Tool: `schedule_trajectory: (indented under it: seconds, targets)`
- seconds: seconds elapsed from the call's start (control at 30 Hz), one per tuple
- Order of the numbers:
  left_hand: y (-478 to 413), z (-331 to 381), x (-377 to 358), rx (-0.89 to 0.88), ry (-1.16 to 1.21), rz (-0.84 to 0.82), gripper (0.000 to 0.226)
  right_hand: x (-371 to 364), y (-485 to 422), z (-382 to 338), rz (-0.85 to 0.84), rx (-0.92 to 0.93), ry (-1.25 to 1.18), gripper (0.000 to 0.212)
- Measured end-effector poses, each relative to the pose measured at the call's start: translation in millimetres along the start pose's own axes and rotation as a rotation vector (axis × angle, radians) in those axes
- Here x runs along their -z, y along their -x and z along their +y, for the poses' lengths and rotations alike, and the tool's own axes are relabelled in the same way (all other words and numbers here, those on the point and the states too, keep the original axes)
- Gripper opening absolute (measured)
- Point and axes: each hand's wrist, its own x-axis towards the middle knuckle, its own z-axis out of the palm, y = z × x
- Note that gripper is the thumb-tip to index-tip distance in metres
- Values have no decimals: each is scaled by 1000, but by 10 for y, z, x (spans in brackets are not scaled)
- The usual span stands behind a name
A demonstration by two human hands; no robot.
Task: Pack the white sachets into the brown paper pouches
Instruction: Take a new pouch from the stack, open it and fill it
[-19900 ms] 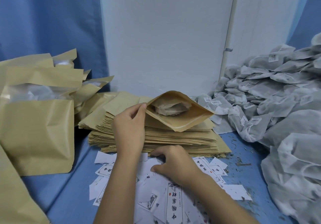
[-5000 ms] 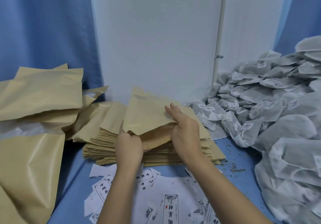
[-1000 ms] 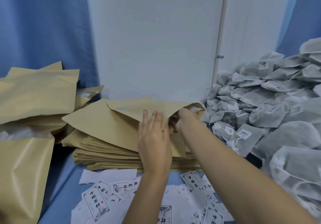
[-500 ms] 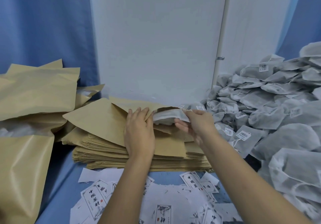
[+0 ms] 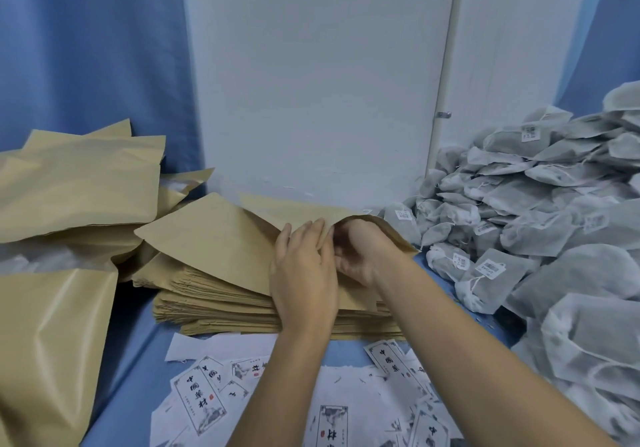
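A flat brown paper pouch (image 5: 214, 238) lies on top of a stack of empty pouches (image 5: 221, 311), its mouth lifted open towards the right. My left hand (image 5: 304, 273) rests on the pouch with straight fingers at the mouth's edge. My right hand (image 5: 360, 252) is pushed into the mouth with curled fingers. The white sachet it carried is hidden inside the pouch. A big pile of white sachets (image 5: 536, 204) with small tags fills the right side.
Filled brown pouches (image 5: 76, 183) are heaped at the left, one large one (image 5: 48, 342) standing near me. Printed paper labels (image 5: 201, 398) lie scattered on the blue cloth (image 5: 138, 342) in front of the stack. A white panel stands close behind.
Half a second ago my right hand held a white sachet at the pouch mouth. It has since gone into the pouch with it, and the sachet is out of sight. My left hand stays on the pouch.
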Motion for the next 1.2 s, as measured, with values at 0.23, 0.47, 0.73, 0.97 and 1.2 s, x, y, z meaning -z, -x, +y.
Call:
schedule_trajectory:
  seconds: [0.23, 0.47, 0.73, 0.97, 1.2]
  targets:
    - [-79, -54, 34, 26, 18, -4, 35, 277, 31, 85, 330, 492, 889, 18]
    - [104, 37, 33, -6, 67, 32, 35, 242, -100, 20, 236, 434, 1388, 29]
    - [142, 108, 30, -61, 52, 27, 31, 209, -195, -22, 101, 515, 1347, 24]
    - [32, 143, -252, 21, 255, 15, 36, 681, -63, 51, 751, 864, 703, 28]
    - [125, 205, -507, 59, 364, 76, 36, 1508, -150, -5, 1031, 476, 685, 27]
